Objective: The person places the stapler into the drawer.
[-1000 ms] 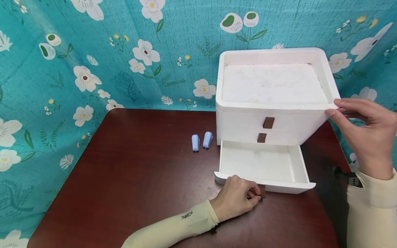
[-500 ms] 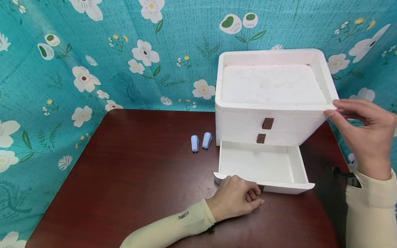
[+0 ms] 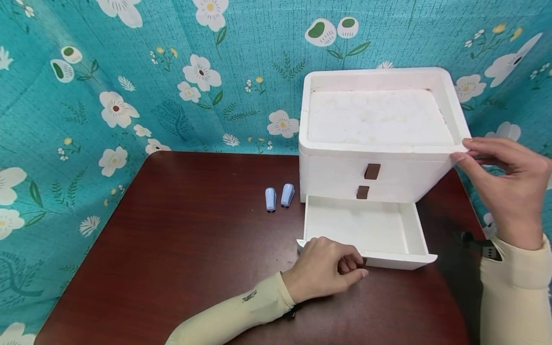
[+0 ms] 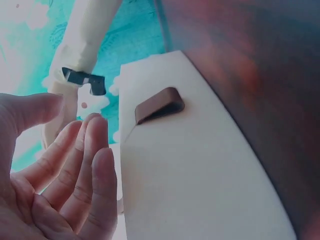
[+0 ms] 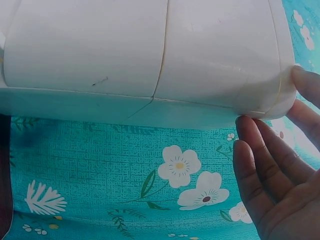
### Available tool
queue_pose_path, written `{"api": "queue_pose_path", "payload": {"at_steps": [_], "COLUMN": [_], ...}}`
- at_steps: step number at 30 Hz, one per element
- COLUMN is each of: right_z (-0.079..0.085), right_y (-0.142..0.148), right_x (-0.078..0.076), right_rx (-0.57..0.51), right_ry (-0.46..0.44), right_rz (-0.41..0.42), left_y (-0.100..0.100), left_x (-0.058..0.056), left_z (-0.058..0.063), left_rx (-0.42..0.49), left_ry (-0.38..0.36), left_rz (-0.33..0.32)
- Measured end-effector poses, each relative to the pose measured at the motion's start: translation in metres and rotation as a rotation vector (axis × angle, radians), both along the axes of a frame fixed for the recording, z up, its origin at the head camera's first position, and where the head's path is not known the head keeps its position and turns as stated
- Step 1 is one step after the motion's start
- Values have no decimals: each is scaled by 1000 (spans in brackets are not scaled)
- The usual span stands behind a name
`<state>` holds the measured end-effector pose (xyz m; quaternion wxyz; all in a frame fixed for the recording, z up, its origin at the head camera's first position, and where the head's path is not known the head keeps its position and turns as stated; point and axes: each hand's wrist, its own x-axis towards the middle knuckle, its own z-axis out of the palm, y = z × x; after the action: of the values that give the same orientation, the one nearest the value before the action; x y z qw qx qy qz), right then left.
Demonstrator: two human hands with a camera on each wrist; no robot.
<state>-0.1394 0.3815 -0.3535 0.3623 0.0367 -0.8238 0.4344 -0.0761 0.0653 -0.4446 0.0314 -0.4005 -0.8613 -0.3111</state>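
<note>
A white drawer unit (image 3: 336,172) stands at the back right of the table, its bottom drawer (image 3: 401,261) pulled out with nothing lying in it. My left hand (image 3: 325,268) is at the drawer's front, fingers loosely bent. In the left wrist view, the brown pull tab (image 4: 160,106) sits apart from the fingertips, and nothing is between thumb and fingers. At the unit's top right front corner, my right hand (image 3: 513,187) holds the edge between thumb and fingers. Two light blue clips (image 3: 270,199) lie left of the unit.
The dark red-brown wooden table (image 3: 194,249) carries all of this. Behind it hangs a teal flowered cloth (image 3: 241,57). Two more brown tabs, including the upper one (image 3: 373,171), stick out from the unit's shut drawers. An open-topped tray (image 3: 379,117) forms the unit's top.
My left hand has let go of the drawer's brown tab, the thumb parting from it, and has shifted slightly left and up. The drawer stays out; my right hand keeps its place.
</note>
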Motion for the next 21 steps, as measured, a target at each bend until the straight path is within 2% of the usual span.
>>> {"api": "queue_pose_path", "payload": {"at_steps": [16,21], "right_z": [0,-1], "right_y": [0,0], "right_x": [1,0], "right_rx": [7,7], "right_ry": [-7,-8], "right_rz": [-8,-10], "left_y": [-17,-24], "left_x": [-20,-28], "left_z": [16,20], "left_rx": [94,135], "left_ry": [18,-8], "left_rz": [95,134]}}
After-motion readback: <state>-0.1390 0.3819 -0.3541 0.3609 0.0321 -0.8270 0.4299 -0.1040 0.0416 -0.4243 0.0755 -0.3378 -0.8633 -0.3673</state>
